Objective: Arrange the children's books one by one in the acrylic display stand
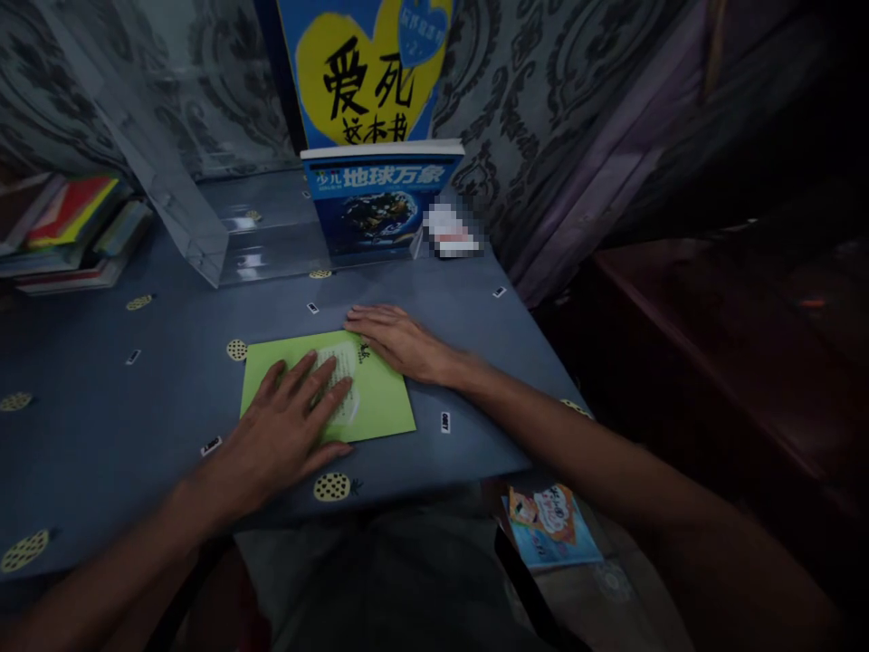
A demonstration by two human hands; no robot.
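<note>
A thin green book [380, 412] lies flat on the blue-grey tablecloth [169, 362], with a pale block of print on its upper face. My left hand [295, 417] rests on the book's left and middle part, fingers spread. Across the far right corner of the same book lies my right hand [400, 344], its fingers stretched out and reaching the far edge. Neither hand is wrapped round anything.
A clear acrylic stand [272, 249] holds a blue magazine [380, 208] upright, with a yellow-and-blue book [370, 81] behind it. Stacked books [71, 217] lie at the far left. Below the table's right edge is a blue-and-orange packet [553, 525]. Patterned curtain hangs behind.
</note>
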